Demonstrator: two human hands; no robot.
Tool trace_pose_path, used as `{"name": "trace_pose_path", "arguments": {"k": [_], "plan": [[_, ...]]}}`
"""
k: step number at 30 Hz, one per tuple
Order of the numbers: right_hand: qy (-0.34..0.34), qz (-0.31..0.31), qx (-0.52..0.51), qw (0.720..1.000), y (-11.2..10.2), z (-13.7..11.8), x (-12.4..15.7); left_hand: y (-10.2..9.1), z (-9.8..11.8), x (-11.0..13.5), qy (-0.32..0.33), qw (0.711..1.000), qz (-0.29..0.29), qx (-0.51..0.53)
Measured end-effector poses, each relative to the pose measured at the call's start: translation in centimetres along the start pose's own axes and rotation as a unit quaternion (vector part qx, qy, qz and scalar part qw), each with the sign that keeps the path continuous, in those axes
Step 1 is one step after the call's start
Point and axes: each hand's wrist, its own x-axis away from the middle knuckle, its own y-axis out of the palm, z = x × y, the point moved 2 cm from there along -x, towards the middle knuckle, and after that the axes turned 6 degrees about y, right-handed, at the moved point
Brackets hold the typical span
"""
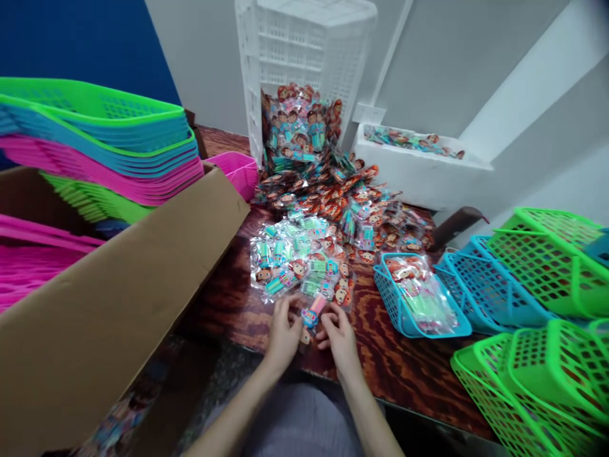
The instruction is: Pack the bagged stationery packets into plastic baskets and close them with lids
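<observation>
My left hand [284, 330] and my right hand [339, 333] meet at the near edge of a dark wooden table [404, 374]. Both are curled round one small clear toy packet [311, 315] with a cartoon figure and a pink strip. Just beyond my fingers lies a spread of similar packets [299, 263]. A bigger heap of packets [328, 190] spills from a tipped white crate [304, 57] at the back. To the right stands a small blue basket [457, 327] with packets inside.
A brown cardboard box [118, 298] with pink baskets fills the left. Stacked green, blue and pink trays [95, 139] rise behind it. Blue baskets [499, 292] and green baskets [552, 368] crowd the right. A white foam box [419, 171] stands at the back right.
</observation>
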Motion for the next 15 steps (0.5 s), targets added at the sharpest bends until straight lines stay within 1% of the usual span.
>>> {"name": "trace_pose_path", "arguments": {"k": [3, 5, 7, 8, 9, 10, 11, 13, 14, 15], "plan": [[0.023, -0.009, -0.016, 1.0, 0.2, -0.1, -0.1, 0.5, -0.2, 1.4, -0.013, 0.999, -0.004, 0.033], [0.017, -0.031, -0.02, 0.999, 0.3, -0.5, -0.6, 0.2, 0.2, 2.2, -0.017, 0.998, -0.017, 0.053], [-0.019, -0.054, 0.022, 0.998, 0.2, -1.5, -1.1, -0.9, 1.0, 2.7, 0.005, 0.999, -0.015, 0.042], [-0.054, -0.061, 0.074, 0.994, 0.1, -2.2, -1.3, -1.8, 1.5, 2.7, 0.034, 0.999, -0.009, 0.01], [-0.099, -0.07, 0.146, 0.982, 0.0, -3.0, -1.3, -2.7, 2.1, 2.6, 0.077, 0.996, -0.007, -0.038], [-0.15, -0.083, 0.231, 0.958, 0.0, -3.9, -1.1, -3.6, 2.6, 2.5, 0.131, 0.986, -0.012, -0.1], [-0.201, -0.105, 0.315, 0.921, 0.2, -4.7, -0.8, -4.3, 3.0, 2.3, 0.188, 0.968, -0.03, -0.162], [-0.279, -0.176, 0.448, 0.831, 0.9, -6.0, -0.1, -5.2, 3.2, 1.8, 0.277, 0.922, -0.091, -0.255], [-0.295, -0.217, 0.495, 0.788, 1.5, -6.4, 0.1, -5.5, 3.0, 1.6, 0.3, 0.903, -0.123, -0.282], [-0.3, -0.249, 0.532, 0.752, 2.2, -6.8, 0.1, -5.8, 2.6, 1.4, 0.306, 0.891, -0.15, -0.3]]}}
